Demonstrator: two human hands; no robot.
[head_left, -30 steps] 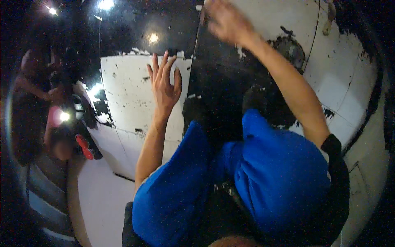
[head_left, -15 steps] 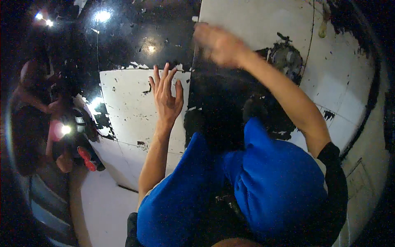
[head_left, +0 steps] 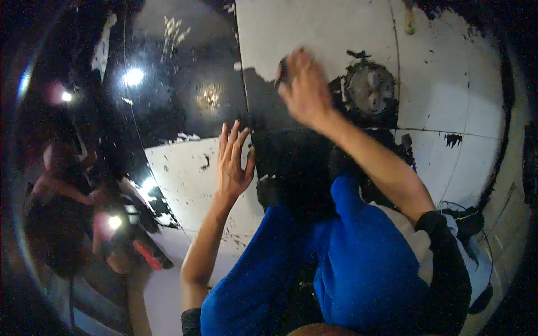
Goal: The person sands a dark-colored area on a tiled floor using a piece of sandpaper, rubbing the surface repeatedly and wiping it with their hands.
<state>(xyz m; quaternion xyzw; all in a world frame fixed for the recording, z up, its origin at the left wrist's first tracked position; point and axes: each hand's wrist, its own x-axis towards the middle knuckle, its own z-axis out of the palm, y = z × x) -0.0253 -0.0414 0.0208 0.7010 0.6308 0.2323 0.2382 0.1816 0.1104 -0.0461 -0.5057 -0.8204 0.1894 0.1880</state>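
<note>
My left hand [head_left: 232, 162] lies flat with fingers spread on a white floor panel [head_left: 185, 173], next to the edge of a glossy black coated area [head_left: 291, 162]. My right hand [head_left: 305, 92] reaches forward over the boundary between the black strip and the white panel [head_left: 319, 28] beyond it. Its fingers are curled around a small dark object [head_left: 283, 70], blurred, whose kind I cannot tell. My knees in blue trousers [head_left: 358, 263] rest on the floor below both hands.
A round, dark-smeared fitting [head_left: 370, 89] sits in the floor just right of my right hand. Wet black floor [head_left: 185, 84] reflects lights at upper left. Another person [head_left: 61, 190] crouches at far left near a red object [head_left: 147, 255].
My right hand has drawn back toward me along the black strip's edge. My left hand has stayed planted on the white panel.
</note>
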